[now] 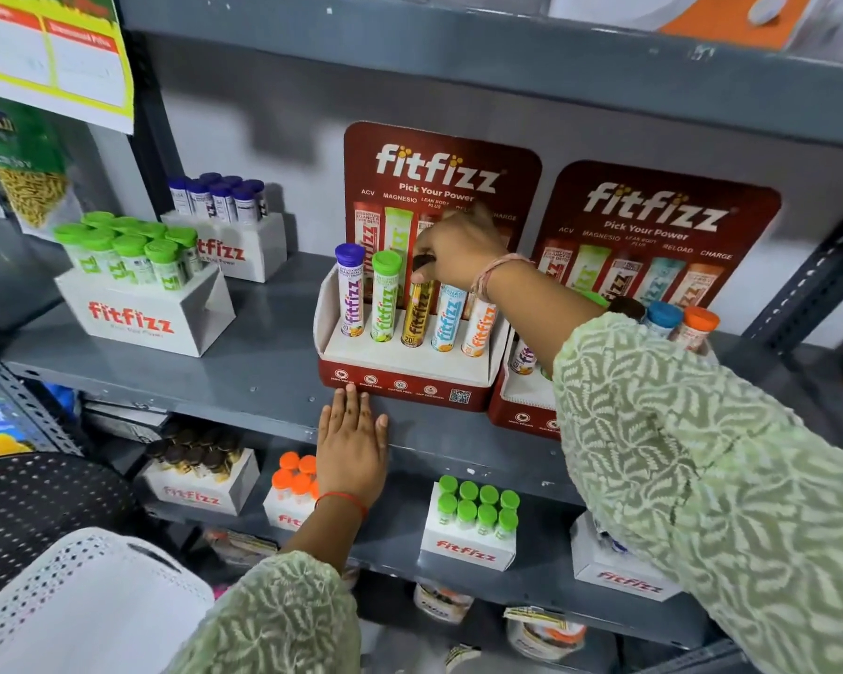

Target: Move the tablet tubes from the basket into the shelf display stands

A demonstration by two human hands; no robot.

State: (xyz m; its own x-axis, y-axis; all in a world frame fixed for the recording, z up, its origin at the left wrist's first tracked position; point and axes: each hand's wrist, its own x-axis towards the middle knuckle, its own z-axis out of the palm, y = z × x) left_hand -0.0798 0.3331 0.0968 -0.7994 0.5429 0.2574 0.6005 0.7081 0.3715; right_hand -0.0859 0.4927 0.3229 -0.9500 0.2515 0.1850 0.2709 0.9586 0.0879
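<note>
Gold tube [417,311] upright in middle slot of left stand [400,377], cap mostly hidden under right hand [458,245]. Near edge: white basket [84,600], cut off by frame. Left hand [354,442] flat, fingers spread, on shelf [244,377] lip just before stand. Beyond, right hand reaching over, fingertips pinching tube's dark cap. Right stand [521,411] partly blocked by sleeve [677,430].

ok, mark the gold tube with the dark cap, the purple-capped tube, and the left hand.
gold tube with dark cap [417,311]: head view, mid-body label.
purple-capped white tube [350,294]: head view, mid-body.
left hand [353,442]: head view, back of hand.
</note>
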